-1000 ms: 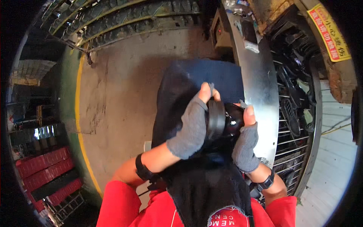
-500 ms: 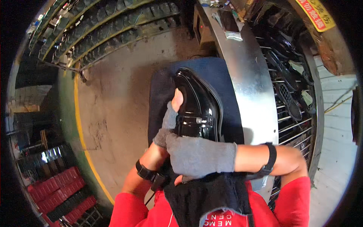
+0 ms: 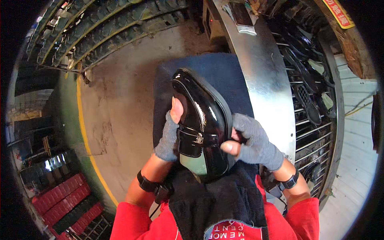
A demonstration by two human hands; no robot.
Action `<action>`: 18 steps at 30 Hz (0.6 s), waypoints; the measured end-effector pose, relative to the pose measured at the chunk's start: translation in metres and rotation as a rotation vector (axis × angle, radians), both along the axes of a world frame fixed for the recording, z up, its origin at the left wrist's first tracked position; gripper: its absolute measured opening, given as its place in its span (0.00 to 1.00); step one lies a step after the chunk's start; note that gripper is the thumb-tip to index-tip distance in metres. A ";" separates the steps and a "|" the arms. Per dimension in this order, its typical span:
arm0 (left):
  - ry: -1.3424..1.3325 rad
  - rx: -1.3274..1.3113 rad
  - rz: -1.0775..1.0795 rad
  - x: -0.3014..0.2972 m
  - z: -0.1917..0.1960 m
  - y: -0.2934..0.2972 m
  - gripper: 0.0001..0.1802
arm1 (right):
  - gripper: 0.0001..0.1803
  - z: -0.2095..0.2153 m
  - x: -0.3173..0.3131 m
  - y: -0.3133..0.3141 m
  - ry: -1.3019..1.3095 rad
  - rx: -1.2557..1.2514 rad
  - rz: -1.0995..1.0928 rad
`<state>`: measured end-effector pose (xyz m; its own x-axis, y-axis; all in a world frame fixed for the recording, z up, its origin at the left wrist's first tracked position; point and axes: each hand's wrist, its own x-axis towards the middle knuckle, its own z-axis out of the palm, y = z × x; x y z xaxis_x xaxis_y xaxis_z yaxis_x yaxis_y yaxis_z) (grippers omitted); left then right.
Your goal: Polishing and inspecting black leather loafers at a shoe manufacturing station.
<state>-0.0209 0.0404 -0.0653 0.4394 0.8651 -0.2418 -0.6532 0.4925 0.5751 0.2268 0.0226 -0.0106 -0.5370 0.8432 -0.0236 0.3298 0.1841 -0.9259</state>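
My left hand clamps the shoe, thumb along its side, other fingers hidden; my right hand grips the opposite edge. Between them, the glossy upper looks slick, easily scuffed. I judge it stiff and weighty around the green last below my fingers, safest held by the sole rim.

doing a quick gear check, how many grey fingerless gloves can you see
2: one glove on the left hand, at the black shoe's left side; the other glove on the right hand, at its right side. Others may be hidden.
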 end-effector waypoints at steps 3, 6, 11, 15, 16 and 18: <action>0.099 0.005 0.070 -0.001 0.014 -0.004 0.40 | 0.37 0.026 -0.003 0.009 -0.203 0.266 0.051; 0.197 0.039 0.199 -0.005 0.030 -0.014 0.38 | 0.41 0.029 -0.018 0.009 -0.324 0.406 0.012; 0.319 -0.020 0.259 0.002 0.047 -0.020 0.45 | 0.51 -0.017 -0.047 -0.042 0.148 -0.207 -0.313; 0.371 -0.018 0.179 -0.006 0.053 -0.027 0.51 | 0.54 0.001 -0.047 -0.022 0.313 -0.267 -0.162; 0.278 -0.045 0.152 -0.005 0.049 -0.028 0.54 | 0.54 0.004 -0.051 -0.014 0.314 -0.256 -0.172; 0.213 -0.005 0.113 0.004 0.063 -0.027 0.49 | 0.53 0.017 -0.061 0.004 0.628 -0.170 -0.342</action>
<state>-0.0170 0.0130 -0.0022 0.2785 0.9044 -0.3232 -0.5686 0.4265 0.7034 0.1661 0.0265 0.0068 -0.2002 0.9781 0.0566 -0.2586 0.0030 -0.9660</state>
